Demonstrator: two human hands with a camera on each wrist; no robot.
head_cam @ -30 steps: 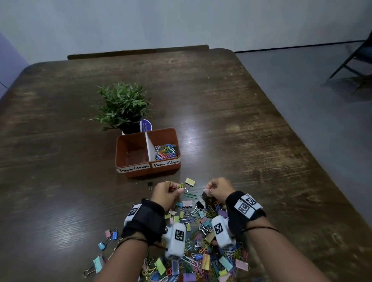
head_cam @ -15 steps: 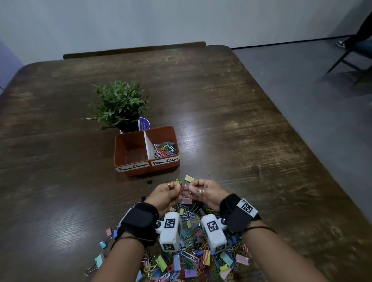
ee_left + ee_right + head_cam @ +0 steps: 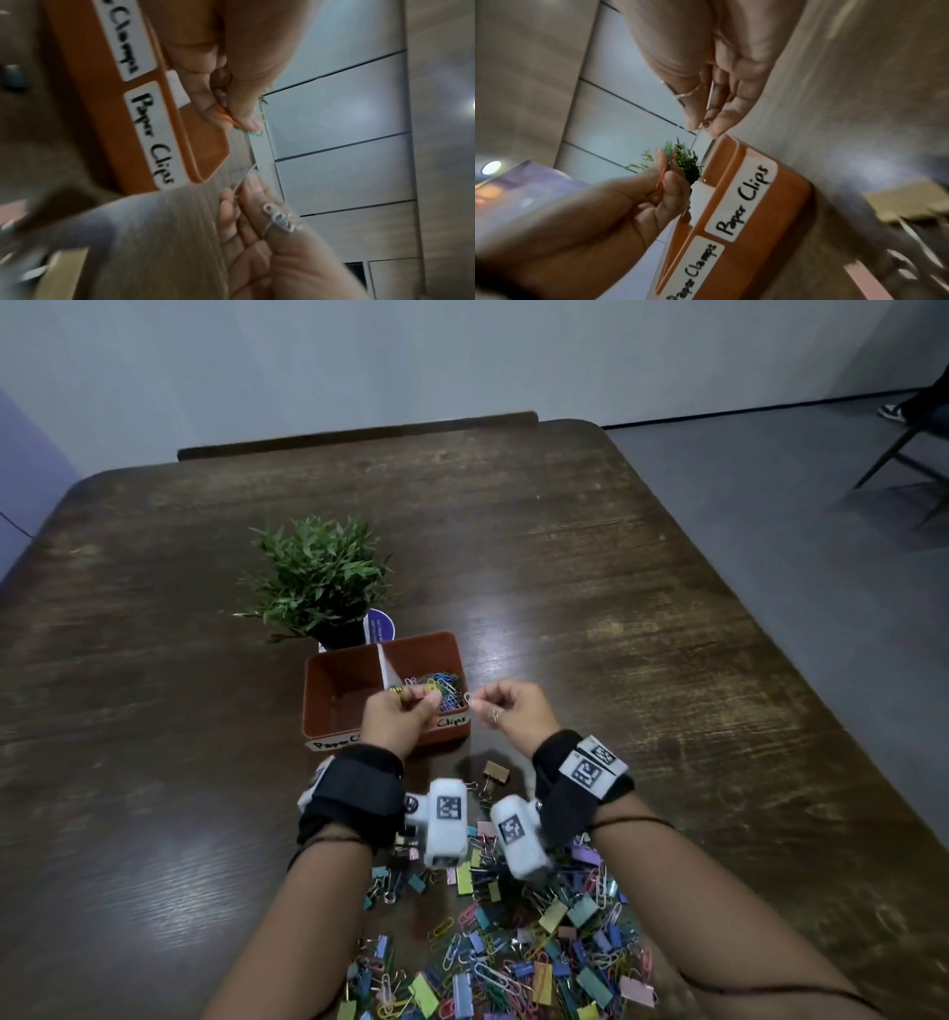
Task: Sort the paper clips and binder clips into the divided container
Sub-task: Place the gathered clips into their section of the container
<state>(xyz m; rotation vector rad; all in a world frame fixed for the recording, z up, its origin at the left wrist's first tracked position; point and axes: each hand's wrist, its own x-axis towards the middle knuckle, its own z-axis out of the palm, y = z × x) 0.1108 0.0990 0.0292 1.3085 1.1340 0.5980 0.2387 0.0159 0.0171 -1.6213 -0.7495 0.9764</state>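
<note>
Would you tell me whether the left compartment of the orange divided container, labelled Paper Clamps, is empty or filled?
Empty: the left compartment shows only bare orange floor; its near corner is hidden.

wall (image 3: 411,361): pale grey | floor (image 3: 770,505): grey | table (image 3: 616,608): dark wood

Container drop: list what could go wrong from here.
1. The right hand pinches a silver clip near the container's right front corner; released there, it may fall onto the table.
2. The left hand pinches several colored clips near the divider; some could land in the bare "Paper Clamps" side.
3. A wrist might nudge the light container toward the plant.
</note>
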